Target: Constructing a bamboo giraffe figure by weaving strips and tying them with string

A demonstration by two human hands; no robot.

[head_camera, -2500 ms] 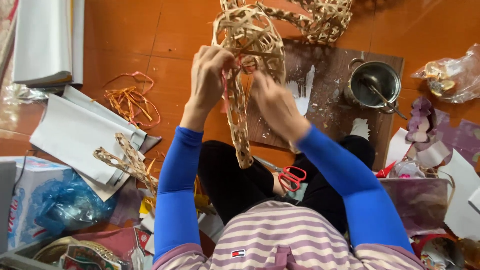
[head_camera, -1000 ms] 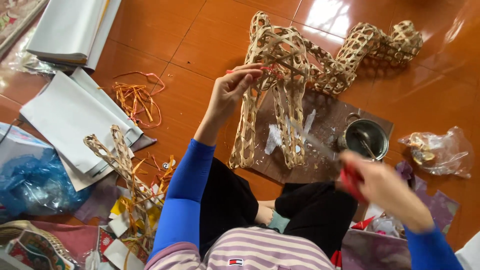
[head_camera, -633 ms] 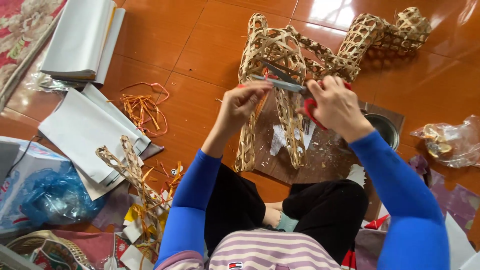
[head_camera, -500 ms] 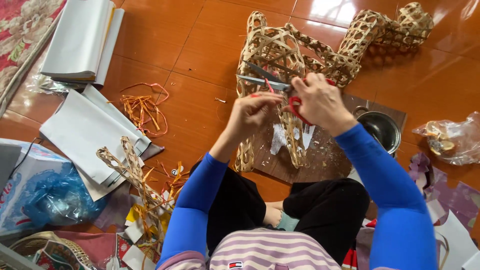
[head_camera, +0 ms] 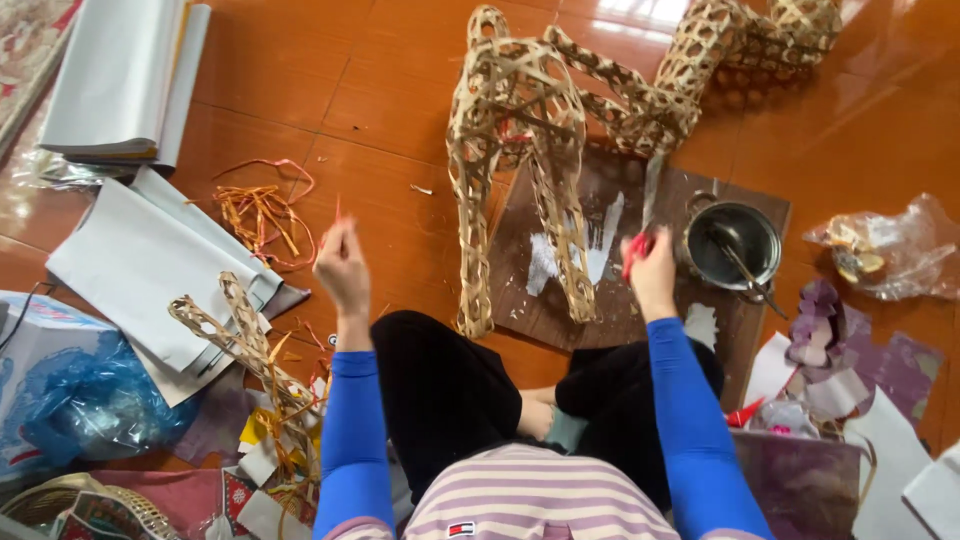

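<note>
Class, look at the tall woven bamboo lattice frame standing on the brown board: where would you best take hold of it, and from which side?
Probably grip the tall woven bamboo lattice frame at its domed top, coming down from above. It stands upright on two thin legs on the brown board, and its open weave lets fingers hook in. The left hand and right hand are both off it.

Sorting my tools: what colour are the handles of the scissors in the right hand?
Red; the scissors show best in the head view, in the right hand.
</note>
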